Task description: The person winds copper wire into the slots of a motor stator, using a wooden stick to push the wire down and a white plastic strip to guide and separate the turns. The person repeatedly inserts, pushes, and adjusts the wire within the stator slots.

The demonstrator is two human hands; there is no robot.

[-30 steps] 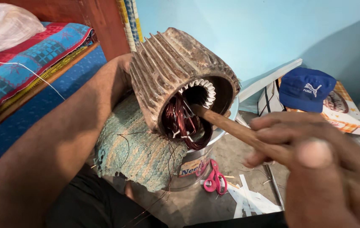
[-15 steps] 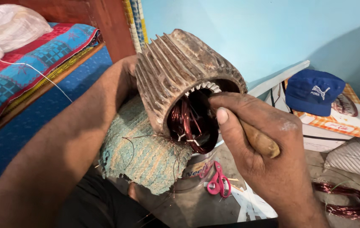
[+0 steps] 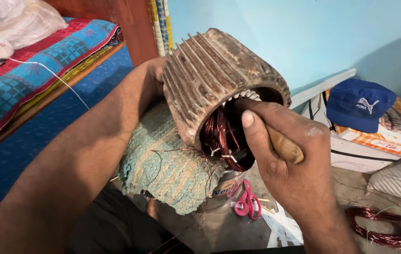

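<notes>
Both hands are on the job: our right hand (image 3: 294, 164) is wrapped tight around a wooden-handled tool (image 3: 283, 145), thumb pressed along the shaft, driving its tip into the bore of the motor stator (image 3: 219, 89). Our left hand (image 3: 156, 75) reaches behind the ribbed, rusty housing to steady it; its fingers are hidden, so we cannot tell how they lie. That stator rests tilted on a pale green woven cloth (image 3: 167, 164) over our lap, its open mouth turned toward us.

Inside, copper coils (image 3: 221, 136) already sit in the slots, with white insulation strips (image 3: 247, 95) showing along the upper rim. We judge the winding well along, yet unfinished: the wires hang loose and untied, and stray strands trail over the cloth. Seating and lacing seem left to do.

Below on the floor lie pink scissors (image 3: 247, 204) and a spare copper wire coil (image 3: 384, 228). A blue cap (image 3: 358, 103) sits on a box (image 3: 384, 141) to the right.
</notes>
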